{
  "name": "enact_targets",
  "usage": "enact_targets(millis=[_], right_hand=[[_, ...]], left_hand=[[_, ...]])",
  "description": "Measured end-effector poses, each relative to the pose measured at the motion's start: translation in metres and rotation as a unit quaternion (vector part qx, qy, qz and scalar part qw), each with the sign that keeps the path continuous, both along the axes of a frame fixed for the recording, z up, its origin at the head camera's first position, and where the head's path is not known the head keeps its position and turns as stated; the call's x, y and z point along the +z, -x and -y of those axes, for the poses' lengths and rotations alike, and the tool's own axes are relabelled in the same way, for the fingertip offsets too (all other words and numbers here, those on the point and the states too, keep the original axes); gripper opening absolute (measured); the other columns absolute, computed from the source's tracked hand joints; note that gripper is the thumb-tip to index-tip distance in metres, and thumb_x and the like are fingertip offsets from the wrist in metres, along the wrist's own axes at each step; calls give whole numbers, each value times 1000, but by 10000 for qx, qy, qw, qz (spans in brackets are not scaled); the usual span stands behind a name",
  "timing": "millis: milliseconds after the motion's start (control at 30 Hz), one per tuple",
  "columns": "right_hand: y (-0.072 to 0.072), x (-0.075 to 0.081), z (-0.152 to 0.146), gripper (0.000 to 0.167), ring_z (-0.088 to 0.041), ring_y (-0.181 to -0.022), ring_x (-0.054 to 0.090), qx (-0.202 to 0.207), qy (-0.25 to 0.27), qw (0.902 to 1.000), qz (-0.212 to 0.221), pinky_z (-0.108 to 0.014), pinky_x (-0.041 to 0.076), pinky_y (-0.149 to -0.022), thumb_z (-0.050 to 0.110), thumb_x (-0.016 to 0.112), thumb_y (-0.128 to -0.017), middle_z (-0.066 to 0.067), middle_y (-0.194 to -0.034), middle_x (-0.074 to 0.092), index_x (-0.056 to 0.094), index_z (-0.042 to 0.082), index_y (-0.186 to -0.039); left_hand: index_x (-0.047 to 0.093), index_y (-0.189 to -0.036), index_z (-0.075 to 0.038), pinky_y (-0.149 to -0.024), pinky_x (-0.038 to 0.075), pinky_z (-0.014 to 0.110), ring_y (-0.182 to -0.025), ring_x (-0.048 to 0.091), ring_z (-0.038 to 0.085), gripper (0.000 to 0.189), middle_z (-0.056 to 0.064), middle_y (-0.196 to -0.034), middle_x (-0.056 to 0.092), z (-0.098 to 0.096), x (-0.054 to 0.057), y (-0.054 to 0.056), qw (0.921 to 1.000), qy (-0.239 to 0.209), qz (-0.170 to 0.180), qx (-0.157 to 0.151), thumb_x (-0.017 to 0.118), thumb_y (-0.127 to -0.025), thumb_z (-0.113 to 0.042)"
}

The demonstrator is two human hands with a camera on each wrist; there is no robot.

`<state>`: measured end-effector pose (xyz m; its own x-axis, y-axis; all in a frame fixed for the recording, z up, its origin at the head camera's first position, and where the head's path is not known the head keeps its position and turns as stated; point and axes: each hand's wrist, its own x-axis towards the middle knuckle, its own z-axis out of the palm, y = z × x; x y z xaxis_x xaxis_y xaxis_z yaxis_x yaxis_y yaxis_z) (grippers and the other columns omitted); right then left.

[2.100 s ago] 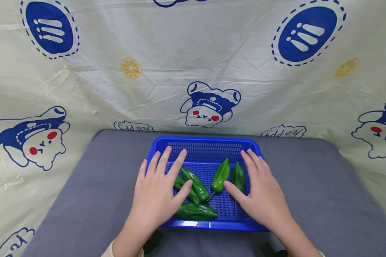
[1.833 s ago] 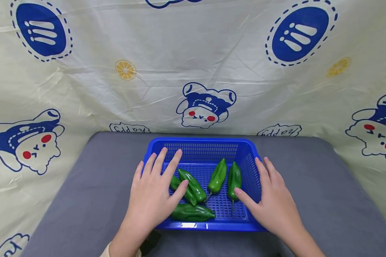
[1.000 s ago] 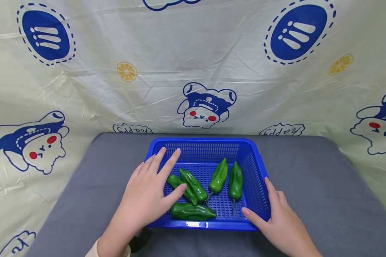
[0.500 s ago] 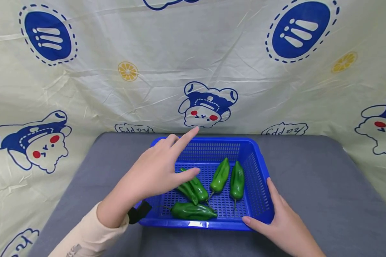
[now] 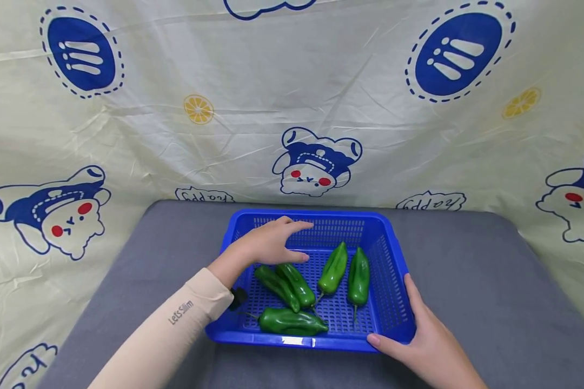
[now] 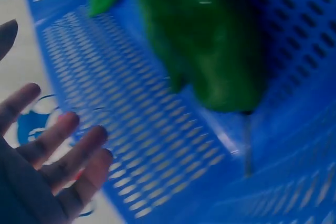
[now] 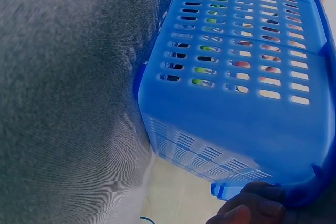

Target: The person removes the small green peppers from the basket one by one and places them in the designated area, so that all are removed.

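A blue plastic basket (image 5: pixel 321 341) with slotted walls holds several green peppers. Over its left half hovers my left hand (image 5: pixel 272 243), thumb and index finger spread apart with nothing between them. Just below that hand lie two peppers side by side, the inner pepper (image 5: pixel 298 289) and the outer pepper (image 5: pixel 276 286). Along the front wall rests another pepper (image 5: pixel 292 322). Further right are a lighter green pepper (image 5: pixel 334 268) and a darker pepper (image 5: pixel 358 275). My right hand (image 5: pixel 433 340) grips the basket's front right corner, thumb on the front rim and fingers along the side.
The basket stands on a grey cloth-covered table (image 5: pixel 477 270). Behind it hangs a cream curtain (image 5: pixel 243 146) with cartoon prints. A beige sleeve (image 5: pixel 175 324) crosses the basket's left front side.
My right hand has moved from above the basket's right side down to its front right corner. My left hand has swung inward over the left peppers. The peppers have stayed in place.
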<state>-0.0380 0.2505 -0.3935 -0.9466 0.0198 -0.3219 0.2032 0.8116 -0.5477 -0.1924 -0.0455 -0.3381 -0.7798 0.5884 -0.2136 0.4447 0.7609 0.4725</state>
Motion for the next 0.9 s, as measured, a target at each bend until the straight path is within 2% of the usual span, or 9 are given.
enact_targets(millis=[167,367,467,600,733,900], right_hand=[[2,0,1,135,-57,-142,22,-110,-1,9994,322,-75,34,-100,72,71,-74,-27,-164,6,-24,21,-155],[4,1,1,135,-58,-142,21,-163,28,9988,468,-75,34,-100,71,71,-74,-28,-163,4,-26,21,-154],[3,1,1,135,-58,-142,21,-170,56,9988,466,-75,34,-100,71,71,-75,-28,-164,4,-26,23,-154],[3,1,1,135,-58,-143,20,-175,116,9987,460,-75,33,-100,70,72,-75,-27,-164,4,-26,23,-154],[3,2,1,135,-58,-143,20,-183,131,9986,471,-75,33,-101,70,72,-74,-27,-164,4,-26,23,-154],[2,2,0,135,-57,-143,21,-202,91,9988,448,-75,32,-101,71,72,-74,-27,-164,5,-26,24,-154]], left_hand=[[36,-154,-31,-113,35,57,-144,35,37,70,16,-159,31,-5,-26,9,9991,-114,363,-206,66,-93,-45],[38,-153,-34,-114,33,59,-146,31,38,64,15,-160,28,-12,-41,12,9964,-31,737,-418,63,-95,-46],[38,-153,-35,-114,33,58,-146,34,35,61,14,-158,31,-15,-44,11,9943,96,878,-603,62,-97,-40],[40,-151,-37,-117,28,59,-146,35,30,56,8,-157,39,-19,-47,9,9917,505,823,-844,60,-99,-37],[43,-149,-38,-118,25,59,-147,35,30,53,0,-156,43,-22,-46,5,9884,877,748,-986,59,-99,-37],[47,-147,-37,-120,27,52,-148,32,27,54,0,-155,44,-20,-43,1,9833,1146,898,-1096,62,-96,-44]])
